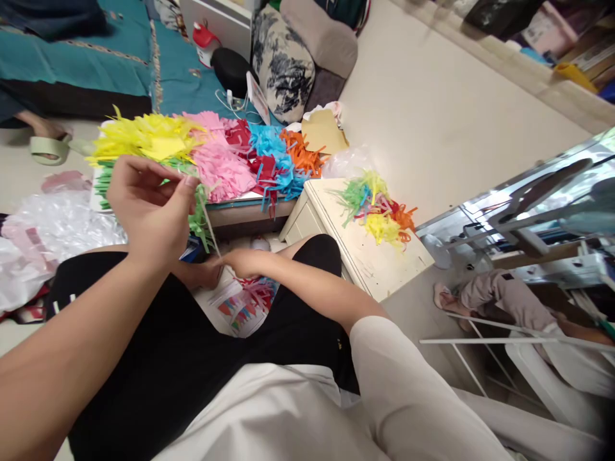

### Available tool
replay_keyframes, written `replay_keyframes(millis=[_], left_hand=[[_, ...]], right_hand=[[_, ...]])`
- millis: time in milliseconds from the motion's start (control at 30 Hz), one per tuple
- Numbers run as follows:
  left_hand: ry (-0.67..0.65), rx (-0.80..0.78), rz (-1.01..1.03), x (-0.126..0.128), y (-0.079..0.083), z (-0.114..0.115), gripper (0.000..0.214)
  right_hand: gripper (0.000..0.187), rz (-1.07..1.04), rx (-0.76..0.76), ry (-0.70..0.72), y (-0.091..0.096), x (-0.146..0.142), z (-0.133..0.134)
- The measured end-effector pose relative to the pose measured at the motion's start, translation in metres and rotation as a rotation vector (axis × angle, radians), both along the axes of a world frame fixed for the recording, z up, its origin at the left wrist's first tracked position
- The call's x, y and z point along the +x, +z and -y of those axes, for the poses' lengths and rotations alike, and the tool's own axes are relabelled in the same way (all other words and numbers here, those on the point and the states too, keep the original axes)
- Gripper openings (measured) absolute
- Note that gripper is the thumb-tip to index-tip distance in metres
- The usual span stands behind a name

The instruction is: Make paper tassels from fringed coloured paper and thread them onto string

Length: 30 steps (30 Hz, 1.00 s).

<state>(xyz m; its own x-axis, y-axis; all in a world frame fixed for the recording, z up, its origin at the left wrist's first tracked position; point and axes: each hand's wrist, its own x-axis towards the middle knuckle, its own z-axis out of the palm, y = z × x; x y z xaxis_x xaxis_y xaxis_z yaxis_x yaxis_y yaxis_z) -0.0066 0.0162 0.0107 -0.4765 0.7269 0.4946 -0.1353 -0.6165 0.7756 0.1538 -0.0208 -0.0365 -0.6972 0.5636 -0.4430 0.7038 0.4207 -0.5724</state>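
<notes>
left hand (148, 208): raised at chest height, fingers pinched shut on the top end of a thin pale strip (210, 224), just in front of the green fringe (199, 218).
right hand (243, 261): low between the knees, fingertips closed on the strip's bottom end; grip partly hidden, but it looks like a pinch.
strip: runs taut and slightly slanted between both hands, above the printed sheet (235, 307) on the lap.
step (judgement): looks like drawing out or straightening one strip before adding it to fringe work; pink and red shreds (257, 294) sit on the sheet near the right hand.
next move (judgement): calls for keeping tension even on both pinches; thin paper tears easily if tugged sideways.
stock: cut-paper fringe pile (216, 153) in yellow, pink, red, blue and orange on the low desk (250, 208) ahead.
finished-looking bits: small mixed-colour bundle (379, 208) on the white cabinet (365, 256) to the right.
surroundings: clear plastic bags (43, 237) on the floor at left, cushions (283, 61) beyond the desk; another person's legs at far right, well apart.
</notes>
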Motion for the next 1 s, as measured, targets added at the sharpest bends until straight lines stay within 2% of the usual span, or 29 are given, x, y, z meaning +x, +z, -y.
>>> replay_keyframes(millis=[100,167,233,300,367,433,500,633,733,833,1000], left_hand=[[0.000,0.026,0.014,-0.002,-0.002,-0.003,0.084],[-0.006,0.048,0.019,-0.002,-0.002,-0.002,0.082],[-0.013,0.048,0.021,-0.001,0.000,0.001,0.080],[-0.019,0.040,0.016,0.001,0.001,0.005,0.080],[-0.033,0.033,0.003,0.002,0.002,0.008,0.079],[-0.059,0.013,-0.009,0.002,0.002,0.010,0.077],[-0.068,-0.020,0.002,0.004,0.001,0.010,0.078],[-0.045,-0.048,0.004,0.006,0.001,0.009,0.082],[-0.014,-0.032,-0.038,0.005,-0.001,0.007,0.080],[0.004,-0.021,-0.067,0.001,-0.004,0.005,0.079],[-0.042,-0.003,-0.023,0.002,-0.006,0.001,0.077]], right_hand=[[0.037,-0.167,0.145,-0.198,0.016,0.031,-0.019],[0.034,-0.299,0.233,-0.400,0.033,0.074,-0.032],[0.030,-0.303,0.339,-0.568,0.055,0.131,-0.043],[0.033,-0.155,0.520,-0.780,0.079,0.196,-0.051],[0.035,0.171,0.708,-1.026,0.100,0.259,-0.057],[0.036,0.325,0.773,-1.166,0.115,0.310,-0.058],[0.032,0.431,0.759,-1.258,0.119,0.345,-0.056],[0.016,0.536,0.650,-1.312,0.102,0.371,-0.055],[0.017,0.581,0.615,-1.316,0.090,0.374,-0.057],[0.020,0.629,0.596,-1.331,0.087,0.375,-0.060],[0.017,0.654,0.587,-1.305,0.090,0.374,-0.058]])
